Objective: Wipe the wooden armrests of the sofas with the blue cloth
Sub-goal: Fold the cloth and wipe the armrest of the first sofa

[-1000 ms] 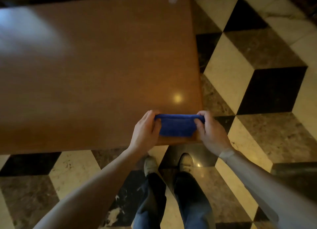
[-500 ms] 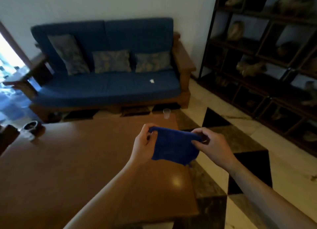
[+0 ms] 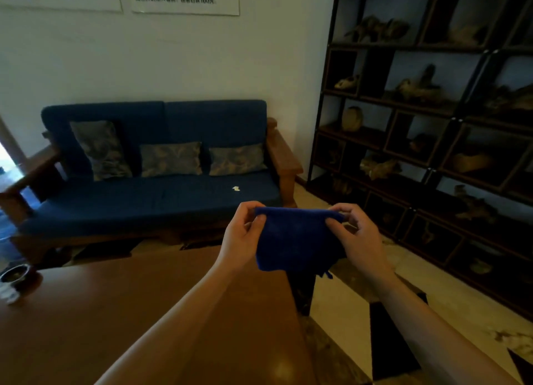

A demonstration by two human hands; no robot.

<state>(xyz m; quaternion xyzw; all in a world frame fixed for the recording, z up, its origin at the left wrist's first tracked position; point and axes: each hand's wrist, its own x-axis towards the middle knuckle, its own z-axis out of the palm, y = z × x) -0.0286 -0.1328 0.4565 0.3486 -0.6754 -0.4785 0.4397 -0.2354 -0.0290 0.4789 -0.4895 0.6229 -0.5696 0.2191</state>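
A blue cloth (image 3: 294, 240) hangs in the air above the far end of a wooden table, stretched between both hands. My left hand (image 3: 242, 237) pinches its upper left corner and my right hand (image 3: 357, 237) pinches its upper right corner. Ahead stands a blue sofa (image 3: 155, 194) with three patterned cushions. Its right wooden armrest (image 3: 284, 151) slopes toward me beside the shelf, well beyond the cloth. Its left wooden armrest (image 3: 31, 171) shows at the left edge.
The brown wooden table (image 3: 115, 312) fills the lower left, with a dark ashtray (image 3: 16, 275) on its left side. A tall dark shelf unit (image 3: 432, 125) with stones and roots lines the right wall. Checkered tile floor (image 3: 346, 306) lies between table and shelf. A scrap of paper (image 3: 236, 188) lies on the sofa seat.
My view has lifted from the table top and floor to the sofa and wall. Both hands raised the cloth off the table edge and now hold it spread in the air.
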